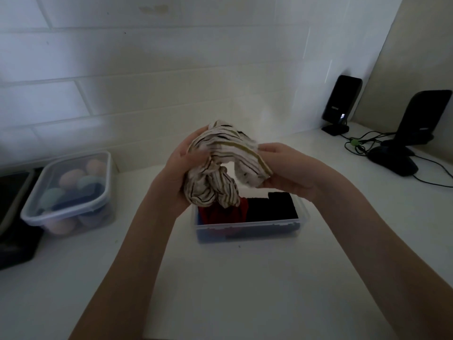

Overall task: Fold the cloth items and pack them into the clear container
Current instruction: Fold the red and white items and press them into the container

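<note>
A crumpled white cloth with dark and olive stripes (220, 163) is held up in the air by both hands, just above the clear container (247, 233). My left hand (180, 173) grips its left side and lower bunch. My right hand (284, 168) pinches its right edge. The open clear container stands on the white counter and holds a red cloth (225, 213) on the left and a black folded cloth (272, 207) on the right; something blue shows at the bottom.
A lidded clear box (71, 190) with pastel egg-shaped items sits at the left, next to dark objects (14, 217) at the counter's left edge. Two black stands (340, 106) (411, 133) with cables occupy the back right. A tiled wall runs behind.
</note>
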Demonstrator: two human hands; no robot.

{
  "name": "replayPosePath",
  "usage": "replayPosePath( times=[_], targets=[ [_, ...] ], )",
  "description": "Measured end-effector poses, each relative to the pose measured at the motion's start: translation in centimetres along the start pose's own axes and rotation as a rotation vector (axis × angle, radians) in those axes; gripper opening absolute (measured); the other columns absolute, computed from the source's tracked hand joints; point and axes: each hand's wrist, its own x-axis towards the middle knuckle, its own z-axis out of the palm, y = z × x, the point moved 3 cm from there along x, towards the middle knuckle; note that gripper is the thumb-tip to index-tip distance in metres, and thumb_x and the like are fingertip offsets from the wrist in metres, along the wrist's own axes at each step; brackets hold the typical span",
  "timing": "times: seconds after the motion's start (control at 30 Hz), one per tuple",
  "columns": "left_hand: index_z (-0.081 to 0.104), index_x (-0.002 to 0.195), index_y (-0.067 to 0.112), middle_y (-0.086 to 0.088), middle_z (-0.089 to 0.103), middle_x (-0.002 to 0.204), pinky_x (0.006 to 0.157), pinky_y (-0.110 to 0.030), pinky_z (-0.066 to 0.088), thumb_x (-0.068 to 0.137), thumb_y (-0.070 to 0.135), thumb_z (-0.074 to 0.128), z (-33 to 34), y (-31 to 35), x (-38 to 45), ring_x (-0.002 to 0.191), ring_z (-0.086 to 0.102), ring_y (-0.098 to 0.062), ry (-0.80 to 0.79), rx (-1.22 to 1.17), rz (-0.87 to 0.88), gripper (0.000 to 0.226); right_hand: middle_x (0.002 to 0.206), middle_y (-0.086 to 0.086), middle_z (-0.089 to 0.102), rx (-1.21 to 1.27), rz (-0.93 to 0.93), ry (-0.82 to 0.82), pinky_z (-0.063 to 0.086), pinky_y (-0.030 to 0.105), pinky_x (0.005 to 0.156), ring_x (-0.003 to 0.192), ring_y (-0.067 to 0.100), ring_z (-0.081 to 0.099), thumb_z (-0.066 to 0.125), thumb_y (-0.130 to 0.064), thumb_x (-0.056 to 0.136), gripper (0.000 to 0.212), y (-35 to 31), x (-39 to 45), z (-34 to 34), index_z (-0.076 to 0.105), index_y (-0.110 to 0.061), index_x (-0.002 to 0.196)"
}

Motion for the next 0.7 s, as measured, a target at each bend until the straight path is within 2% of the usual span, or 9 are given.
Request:
replayPosePath(
  times=[0.07, 0.1, 0.17, 0.27, 0.37, 0.5, 0.57, 0.63, 0.7],
  targets=[
    [0.073, 0.099, 0.016, -0.002, 0.074, 0.098, 0.075, -0.028, 0.057, 0.048, 0.045, 0.086, 0.0, 0.1, -0.1, 0.088, 0.07, -0.016, -0.011, -0.115, -0.034, 0.06, 0.085, 0.004, 0.067, 0.233, -0.018, -0.003, 0.053, 0.028, 0.074, 0.074, 0.013, 0.063, 0.047, -0.014, 0.093, 0.019, -0.4, 0.0, -0.3, 0.064, -0.011, 0.1],
    [0.073, 0.099, 0.016, -0.003, 0.074, 0.099, 0.076, -0.028, 0.057, 0.049, 0.047, 0.084, 0.0, 0.1, -0.1, 0.09, 0.07, -0.017, -0.024, -0.143, -0.055, 0.06, 0.082, 0.004, 0.067, 0.365, -0.031, -0.005, 0.054, 0.029, 0.074, 0.072, 0.013, 0.065, 0.045, -0.011, 0.093, 0.021, -0.8, -0.1, -0.5, 0.065, -0.01, 0.095],
    [0.065, 0.108, 0.013, -0.005, 0.073, 0.094, 0.072, -0.027, 0.057, 0.054, 0.046, 0.081, 0.0, 0.0, -0.1, 0.083, 0.069, -0.019, -0.073, -0.136, -0.114, 0.065, 0.061, 0.003, 0.064, 0.615, -0.061, 0.009, 0.057, 0.029, 0.073, 0.057, 0.012, 0.063, 0.041, -0.006, 0.091, 0.036, -1.2, -0.4, -0.9, 0.064, -0.008, 0.063],
    [0.058, 0.106, 0.011, 0.0, 0.058, 0.066, 0.055, -0.02, 0.049, 0.057, 0.039, 0.082, 0.2, -0.6, 0.2, 0.057, 0.056, -0.013, -0.116, -0.128, -0.204, 0.061, 0.04, -0.003, 0.039, 0.967, -0.085, -0.059, 0.048, 0.017, 0.043, 0.031, 0.004, 0.038, 0.043, -0.004, 0.083, 0.032, -1.8, -0.6, -1.1, 0.039, -0.012, 0.052],
    [0.066, 0.102, 0.014, 0.006, 0.045, 0.057, 0.058, -0.019, 0.041, 0.06, 0.039, 0.081, 0.0, -0.9, 0.3, 0.054, 0.042, -0.009, -0.131, -0.023, -0.198, 0.051, 0.032, -0.005, 0.032, 0.875, -0.042, -0.174, 0.023, 0.009, 0.025, 0.026, 0.006, 0.014, 0.044, -0.02, 0.082, 0.037, -2.0, -0.7, -1.4, 0.04, -0.013, 0.046],
    [0.07, 0.103, 0.014, 0.008, 0.045, 0.049, 0.05, -0.017, 0.037, 0.078, 0.039, 0.065, -0.6, -0.5, -0.1, 0.047, 0.04, -0.008, -0.144, 0.338, -0.217, 0.035, 0.036, -0.008, 0.034, 0.712, -0.135, -0.033, 0.016, 0.01, 0.024, 0.023, 0.006, 0.024, 0.042, -0.018, 0.091, 0.041, -2.3, -1.0, -2.1, 0.039, -0.016, 0.05],
    [0.073, 0.086, 0.016, 0.006, 0.049, 0.048, 0.046, -0.016, 0.037, 0.082, 0.041, 0.058, -0.7, -0.5, -0.4, 0.044, 0.041, -0.008, -0.172, 0.448, -0.258, 0.029, 0.043, -0.008, 0.038, 0.681, -0.193, 0.055, 0.015, 0.01, 0.025, 0.025, 0.005, 0.024, 0.038, -0.015, 0.095, 0.039, -2.4, -0.9, -2.5, 0.037, -0.017, 0.056],
    [0.064, 0.061, 0.019, 0.005, 0.052, 0.048, 0.049, -0.017, 0.04, 0.073, 0.051, 0.067, -0.8, -0.6, -0.6, 0.047, 0.045, -0.01, -0.202, 0.379, -0.259, 0.035, 0.044, -0.008, 0.04, 0.679, -0.193, 0.124, 0.014, 0.01, 0.027, 0.027, 0.005, 0.024, 0.04, -0.017, 0.096, 0.036, -2.2, -0.7, -3.0, 0.036, -0.018, 0.06],
    [0.056, 0.055, 0.02, 0.004, 0.054, 0.048, 0.057, -0.019, 0.04, 0.067, 0.053, 0.071, -1.2, -0.5, -0.5, 0.052, 0.049, -0.012, -0.226, 0.161, -0.233, 0.038, 0.044, -0.008, 0.04, 0.646, -0.175, 0.2, 0.015, 0.011, 0.028, 0.028, 0.004, 0.024, 0.046, -0.022, 0.095, 0.033, -1.6, -0.4, -3.5, 0.037, -0.018, 0.064]
  ],
)
